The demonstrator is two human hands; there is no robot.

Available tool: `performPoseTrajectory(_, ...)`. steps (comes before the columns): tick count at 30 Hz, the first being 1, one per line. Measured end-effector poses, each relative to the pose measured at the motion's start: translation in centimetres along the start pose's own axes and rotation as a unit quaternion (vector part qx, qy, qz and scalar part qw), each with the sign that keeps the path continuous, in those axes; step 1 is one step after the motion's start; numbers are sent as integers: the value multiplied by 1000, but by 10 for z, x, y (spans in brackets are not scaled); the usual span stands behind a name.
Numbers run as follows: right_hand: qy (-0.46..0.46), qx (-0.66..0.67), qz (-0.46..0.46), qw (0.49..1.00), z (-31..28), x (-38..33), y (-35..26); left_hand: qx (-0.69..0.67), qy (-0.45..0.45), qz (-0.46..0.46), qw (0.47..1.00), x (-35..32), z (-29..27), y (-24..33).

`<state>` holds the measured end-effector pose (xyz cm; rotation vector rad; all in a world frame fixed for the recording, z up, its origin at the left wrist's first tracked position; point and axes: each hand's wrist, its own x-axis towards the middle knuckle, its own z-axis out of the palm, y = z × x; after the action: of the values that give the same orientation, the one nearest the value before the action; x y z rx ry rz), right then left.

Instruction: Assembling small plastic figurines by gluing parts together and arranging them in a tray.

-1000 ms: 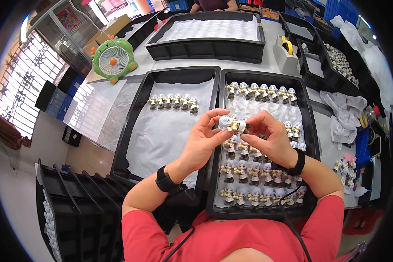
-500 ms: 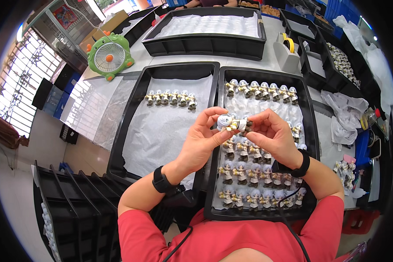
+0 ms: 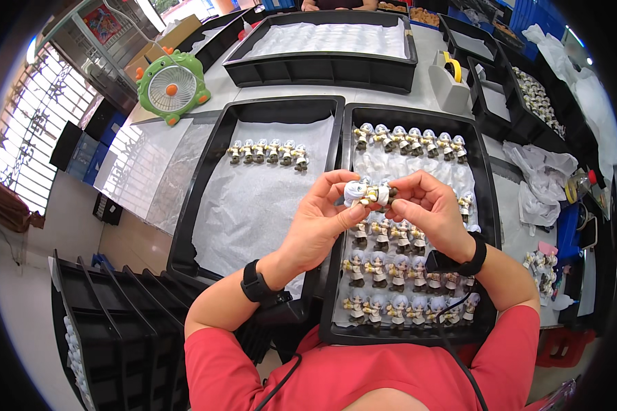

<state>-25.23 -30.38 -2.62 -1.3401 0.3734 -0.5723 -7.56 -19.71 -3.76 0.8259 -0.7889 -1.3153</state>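
Observation:
Between my two hands is a small figurine [image 3: 369,192] with pale hair, a white-and-gold outfit and dark boots, lying sideways with its head to the left. My left hand [image 3: 319,209] is closed around the head end. At the boot end, my right hand [image 3: 428,209] pinches it with thumb and fingers. Both hands are above the right black tray [image 3: 487,205], where rows of like figurines [image 3: 399,270] stand on white lining, partly hidden by my hands and right forearm. The left black tray [image 3: 209,185] has one short row of figurines [image 3: 267,153] near its far end.
A larger lined black tray [image 3: 322,72] lies beyond both trays. At the far left stands a green fan [image 3: 173,89]; a tape dispenser [image 3: 451,85] is at the back right. Plastic bags [image 3: 538,175] lie on the right, and black crates [image 3: 116,308] are stacked at lower left.
The figurine has turned slightly in my fingers, and both hands stay in nearly the same place. Across the table, the other person's arms have shifted.

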Motion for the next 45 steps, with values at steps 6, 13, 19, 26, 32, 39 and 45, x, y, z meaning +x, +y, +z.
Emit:
performPoseTrajectory(6, 3, -11, -13, 1000, 2, 2, 2, -9, 6, -2, 1000, -1, -2, -2)
performPoseTrajectory(13, 27, -79, -70, 994, 3, -1, 4, -30, -14, -8, 999, -2, 0, 2)
performPoseTrajectory(19, 26, -80, -35, 996, 2, -1, 5, -58, 21, -30, 998, -1, -2, 0)
performPoseTrajectory(26, 14, -55, -35, 998, 2, -2, 6, -56, 14, -40, 998, -2, -3, 0)
performPoseTrajectory(32, 17, -19, -9, 1000, 2, 1, 10, -74, 13, -68, 995, 1, -8, -4)
performPoseTrajectory(39, 9, -26, 9, 1000, -4, 4, 13, -67, 17, -60, 996, 0, -7, -4)
performPoseTrajectory(45, 18, 35, 68, 997, -1, 9, 13, -31, 33, -48, 998, 1, -10, -7)
